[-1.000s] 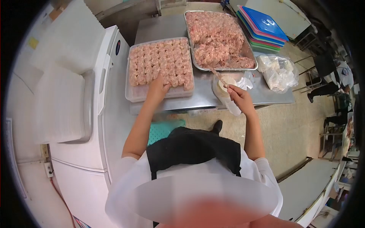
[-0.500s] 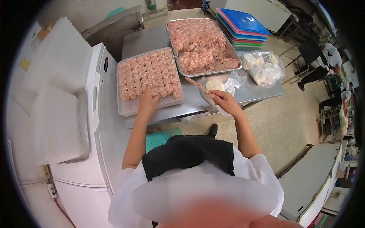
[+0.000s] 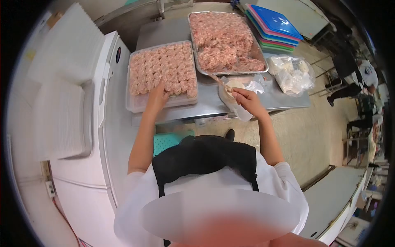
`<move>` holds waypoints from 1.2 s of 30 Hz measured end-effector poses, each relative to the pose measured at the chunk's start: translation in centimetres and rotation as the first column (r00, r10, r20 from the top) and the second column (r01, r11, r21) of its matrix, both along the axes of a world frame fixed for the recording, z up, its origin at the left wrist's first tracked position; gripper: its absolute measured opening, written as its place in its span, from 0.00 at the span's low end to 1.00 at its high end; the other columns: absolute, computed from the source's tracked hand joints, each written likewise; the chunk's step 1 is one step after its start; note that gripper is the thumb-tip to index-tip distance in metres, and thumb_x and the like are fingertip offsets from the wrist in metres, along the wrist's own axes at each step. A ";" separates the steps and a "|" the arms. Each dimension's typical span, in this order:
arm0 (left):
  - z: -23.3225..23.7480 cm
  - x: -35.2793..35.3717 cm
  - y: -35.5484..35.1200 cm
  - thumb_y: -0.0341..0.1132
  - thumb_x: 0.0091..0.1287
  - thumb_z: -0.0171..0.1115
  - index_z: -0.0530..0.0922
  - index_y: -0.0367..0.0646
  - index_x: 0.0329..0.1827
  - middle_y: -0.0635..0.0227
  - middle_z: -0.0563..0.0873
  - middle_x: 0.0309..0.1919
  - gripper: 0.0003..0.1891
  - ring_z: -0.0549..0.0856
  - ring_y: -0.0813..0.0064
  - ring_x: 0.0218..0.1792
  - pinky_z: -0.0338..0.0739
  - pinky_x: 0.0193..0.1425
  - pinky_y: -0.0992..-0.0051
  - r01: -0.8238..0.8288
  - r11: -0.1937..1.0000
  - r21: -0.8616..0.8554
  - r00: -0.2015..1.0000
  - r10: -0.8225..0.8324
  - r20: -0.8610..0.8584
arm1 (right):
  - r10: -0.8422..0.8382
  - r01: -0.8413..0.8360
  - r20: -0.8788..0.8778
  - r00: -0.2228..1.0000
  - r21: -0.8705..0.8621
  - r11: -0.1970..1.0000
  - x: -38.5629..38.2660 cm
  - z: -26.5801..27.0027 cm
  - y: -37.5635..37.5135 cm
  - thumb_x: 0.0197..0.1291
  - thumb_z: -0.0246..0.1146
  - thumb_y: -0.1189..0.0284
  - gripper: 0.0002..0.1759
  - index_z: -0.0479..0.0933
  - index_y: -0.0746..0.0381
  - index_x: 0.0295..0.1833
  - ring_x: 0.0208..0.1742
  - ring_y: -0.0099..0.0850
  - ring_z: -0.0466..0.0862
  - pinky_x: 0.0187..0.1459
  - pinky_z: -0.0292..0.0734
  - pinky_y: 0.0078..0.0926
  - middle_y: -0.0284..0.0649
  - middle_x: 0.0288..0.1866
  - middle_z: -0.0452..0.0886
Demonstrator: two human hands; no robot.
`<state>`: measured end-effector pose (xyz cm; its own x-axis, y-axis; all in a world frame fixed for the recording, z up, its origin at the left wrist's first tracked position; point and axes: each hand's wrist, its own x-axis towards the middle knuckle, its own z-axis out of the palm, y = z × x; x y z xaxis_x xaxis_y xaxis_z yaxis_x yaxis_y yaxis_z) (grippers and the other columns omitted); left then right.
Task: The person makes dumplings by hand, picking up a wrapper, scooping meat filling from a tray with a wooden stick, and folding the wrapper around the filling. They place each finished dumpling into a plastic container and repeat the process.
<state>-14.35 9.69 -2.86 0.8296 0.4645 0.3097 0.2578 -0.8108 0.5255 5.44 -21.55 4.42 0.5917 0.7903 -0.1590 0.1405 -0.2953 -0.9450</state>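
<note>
Bright light washes the counter [image 3: 164, 31], with shadow beneath its near edge and glare on the blue lid [image 3: 277, 20] at its far right; left of the counter, the white fridge [image 3: 80, 195] bows with lens distortion.

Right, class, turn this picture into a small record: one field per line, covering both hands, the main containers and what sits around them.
Left hand: at the front rows of meat dumplings; exact contact unclear
Right hand: grip closed on a slim, meat-smeared utensil
Plastic tray: dumplings in rows, front strip uncovered
Metal pan: ground meat
Beside pan: stacked coloured lids, blue uppermost
Near right corner: clear plastic bag, pale contents
Surface: metal table
</note>
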 end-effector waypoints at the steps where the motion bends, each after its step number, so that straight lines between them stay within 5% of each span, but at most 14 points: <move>1: 0.9 -0.4 -0.1 0.27 0.57 0.58 0.66 0.32 0.64 0.41 0.81 0.43 0.29 0.81 0.43 0.45 0.75 0.48 0.56 -0.003 0.999 -0.049 1.000 0.002 -0.017 | 0.014 -0.014 0.000 1.000 0.002 1.000 0.5 0.1 0.2 0.66 0.61 0.65 0.19 0.79 0.66 0.56 0.28 0.17 0.70 0.31 0.67 0.17 0.27 0.28 0.74; 5: 0.3 -1.6 1.4 0.28 0.58 0.55 0.64 0.31 0.65 0.40 0.80 0.47 0.29 0.79 0.43 0.49 0.73 0.52 0.55 -0.092 0.995 -0.047 0.990 0.086 -0.110 | 0.032 -0.033 -0.013 0.999 -0.069 0.997 2.5 -0.1 0.6 0.66 0.62 0.64 0.19 0.79 0.64 0.57 0.29 0.15 0.70 0.29 0.66 0.16 0.27 0.28 0.74; 8: -2.2 -1.8 2.7 0.31 0.59 0.54 0.66 0.31 0.64 0.40 0.79 0.50 0.28 0.77 0.43 0.53 0.71 0.57 0.55 -0.117 0.980 0.164 0.992 0.123 -0.026 | 0.114 -0.114 0.068 0.991 -0.005 0.993 3.9 0.1 0.6 0.65 0.63 0.63 0.20 0.78 0.63 0.58 0.29 0.15 0.70 0.29 0.66 0.17 0.26 0.27 0.74; 11: 0.3 -1.6 2.5 0.35 0.60 0.57 0.66 0.36 0.67 0.43 0.74 0.62 0.30 0.72 0.48 0.64 0.66 0.68 0.63 -0.235 0.971 -0.044 0.956 0.223 -0.190 | 0.181 -0.176 0.095 0.979 -0.064 0.982 6.9 0.1 0.0 0.65 0.62 0.63 0.20 0.78 0.62 0.58 0.29 0.17 0.72 0.30 0.69 0.19 0.28 0.28 0.75; 15: 3.1 -0.4 0.2 0.37 0.62 0.58 0.74 0.37 0.56 0.47 0.78 0.57 0.21 0.77 0.50 0.57 0.71 0.61 0.62 -0.349 0.934 -0.078 0.894 0.307 -0.327 | 0.231 -0.198 0.303 0.925 -0.136 0.971 13.1 1.5 -0.8 0.66 0.61 0.63 0.17 0.80 0.62 0.54 0.24 0.18 0.70 0.25 0.67 0.18 0.29 0.24 0.73; 16: 4.8 0.4 -1.0 0.38 0.62 0.59 0.75 0.37 0.53 0.48 0.79 0.56 0.18 0.78 0.51 0.55 0.72 0.59 0.62 -0.381 0.924 -0.044 0.864 0.338 -0.373 | 0.272 -0.220 0.555 0.786 -0.160 0.962 15.6 1.6 -0.9 0.64 0.60 0.64 0.16 0.80 0.64 0.50 0.35 0.38 0.84 0.37 0.76 0.36 0.48 0.34 0.84; 17: 6.1 1.3 -2.2 0.38 0.62 0.59 0.76 0.37 0.49 0.49 0.80 0.54 0.16 0.79 0.52 0.52 0.73 0.57 0.62 -0.410 0.912 -0.007 0.831 0.371 -0.415 | 0.318 -0.180 0.634 0.705 -0.273 0.945 18.1 1.8 -1.0 0.63 0.60 0.64 0.16 0.81 0.65 0.47 0.36 0.41 0.84 0.38 0.76 0.38 0.49 0.34 0.83; 20: 7.7 5.8 -7.1 0.39 0.61 0.62 0.76 0.37 0.42 0.55 0.82 0.48 0.14 0.80 0.55 0.47 0.74 0.52 0.63 -0.267 0.961 -0.072 0.955 0.254 -0.152 | 0.450 -0.027 0.749 0.486 -0.502 0.865 24.3 2.6 -0.6 0.59 0.61 0.64 0.15 0.82 0.65 0.37 0.38 0.47 0.84 0.40 0.77 0.43 0.52 0.33 0.83; 22: 6.9 10.4 -10.2 0.37 0.60 0.64 0.77 0.38 0.42 0.57 0.82 0.46 0.13 0.80 0.55 0.47 0.74 0.53 0.63 0.052 0.989 -0.141 0.991 -0.034 0.126 | 0.481 0.043 0.771 0.418 -0.545 0.837 26.8 3.7 0.8 0.56 0.61 0.65 0.13 0.82 0.64 0.31 0.37 0.47 0.85 0.38 0.79 0.44 0.51 0.31 0.83; 25: 5.2 15.1 -14.6 0.34 0.58 0.65 0.79 0.39 0.46 0.57 0.81 0.46 0.15 0.78 0.56 0.51 0.71 0.59 0.63 0.283 0.947 -0.151 0.959 -0.285 0.014 | 0.345 0.127 0.918 0.197 -0.373 0.919 30.0 1.4 3.5 0.52 0.62 0.68 0.09 0.84 0.61 0.28 0.33 0.44 0.86 0.32 0.80 0.42 0.48 0.29 0.84; 27: 2.8 17.2 -16.3 0.34 0.57 0.67 0.79 0.40 0.45 0.58 0.81 0.46 0.14 0.78 0.55 0.51 0.71 0.58 0.61 0.375 0.914 -0.152 0.920 -0.387 -0.058 | 0.457 0.058 0.884 0.096 -0.464 0.884 29.7 -1.5 4.7 0.48 0.61 0.70 0.07 0.84 0.59 0.28 0.31 0.42 0.87 0.28 0.80 0.40 0.46 0.28 0.85; 31: 2.6 18.6 -19.4 0.37 0.56 0.68 0.80 0.41 0.45 0.58 0.79 0.42 0.16 0.76 0.55 0.49 0.70 0.58 0.61 0.195 0.978 -0.077 0.974 -0.202 -0.106 | 0.495 -0.250 0.862 0.108 -0.459 0.853 22.4 -2.5 2.9 0.51 0.59 0.70 0.09 0.84 0.61 0.28 0.32 0.42 0.87 0.29 0.81 0.39 0.46 0.29 0.85; 36: 1.0 19.3 -18.7 0.39 0.59 0.65 0.80 0.39 0.40 0.57 0.76 0.35 0.13 0.76 0.55 0.45 0.71 0.52 0.63 0.048 0.976 -0.214 0.984 -0.083 -0.158 | 0.582 -0.278 0.811 0.056 -0.547 0.790 23.3 1.6 3.0 0.51 0.58 0.71 0.09 0.83 0.62 0.26 0.29 0.42 0.86 0.27 0.80 0.40 0.47 0.27 0.84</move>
<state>4.93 -8.97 -1.90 0.8920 0.4469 0.0679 0.3051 -0.7060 0.6391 28.77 -18.59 6.03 -0.0336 0.9993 0.0152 0.9962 0.0323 0.0809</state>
